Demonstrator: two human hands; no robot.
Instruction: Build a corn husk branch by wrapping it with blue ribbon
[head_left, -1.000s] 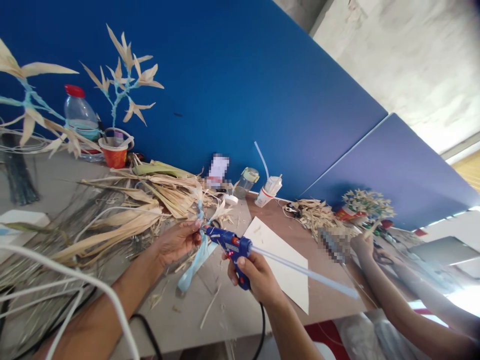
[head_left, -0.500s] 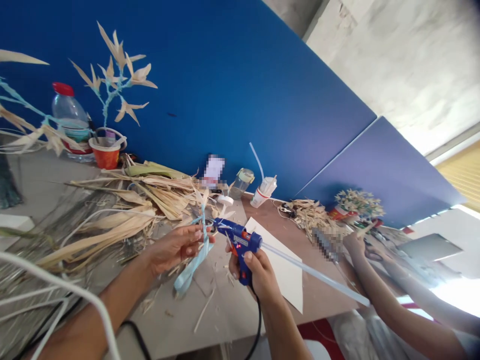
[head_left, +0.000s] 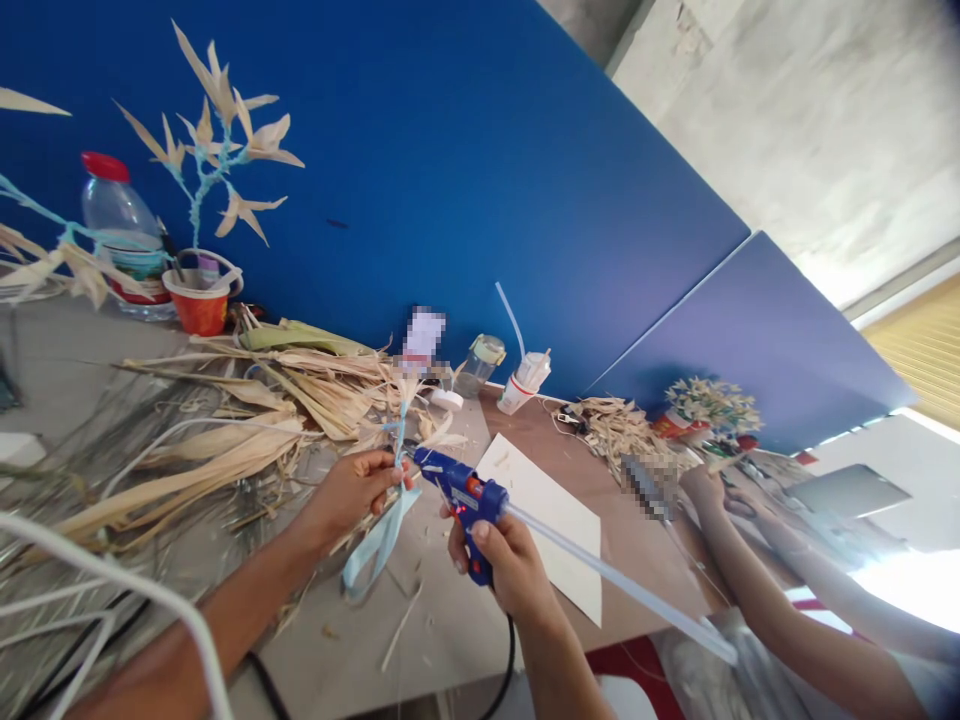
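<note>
My left hand [head_left: 361,490] is closed in a pinch on a thin stem wrapped in light blue ribbon [head_left: 381,548], whose loose length loops down toward the table. At the stem's top is a pale corn husk flower [head_left: 409,383]. Wrapped round the handle of a blue hot glue gun [head_left: 466,492] is my right hand [head_left: 514,565]. The gun's nozzle points left, close to the stem and my left fingertips; whether it touches cannot be told. A small red light glows on the gun, and a long clear glue stick [head_left: 622,572] sticks out of its back.
Dried corn husks [head_left: 225,440] and thin wires cover the left. A red pot [head_left: 201,305] with a husk-flower branch stands beside a plastic bottle [head_left: 127,235]. White paper [head_left: 574,540] lies right of the gun. White cables cross the lower left. Another person's hand [head_left: 705,490] works at right.
The glue gun and my right hand have shifted slightly left and down. My left hand still pinches the stem, with its fingers now lower on it. The view has moved a little.
</note>
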